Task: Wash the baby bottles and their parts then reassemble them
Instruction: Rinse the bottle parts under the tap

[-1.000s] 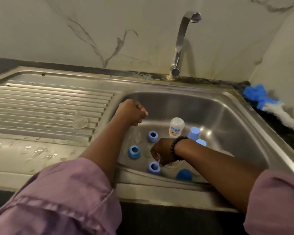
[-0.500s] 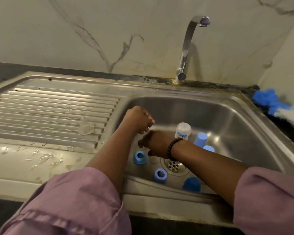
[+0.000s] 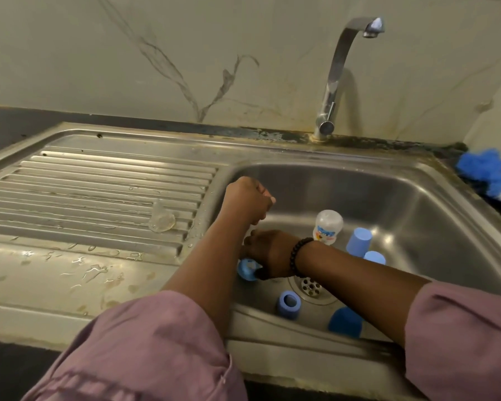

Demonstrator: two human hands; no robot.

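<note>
The blue screw ring [image 3: 247,270] at the left of the sink's [image 3: 417,198] floor is tipped up under my right hand [image 3: 268,254], my fingers curled down onto it and pinching its edge. My left hand [image 3: 248,199] hangs above it near the basin's left wall, curled into a fist — I cannot tell whether anything small sits inside it. A second blue ring [image 3: 288,305] stands on the basin floor just beside the drain [image 3: 311,286], opening up. Behind my right wrist, with its black bead bracelet [image 3: 298,256], a clear baby bottle [image 3: 327,227] with a printed label stands bottom up. To its right are 2 light blue caps [image 3: 359,241] close together, the nearer one [image 3: 374,257] partly hidden by my forearm, and a darker blue cap [image 3: 344,322] lies near the front wall. Out on the ribbed draining board [image 3: 99,192] a clear teat [image 3: 161,219] sits alone, with water drops on the flat steel in front of it. The tap [image 3: 339,68] arches over the basin — and a blue and white brush [image 3: 489,178] lies on the counter at the far right.
</note>
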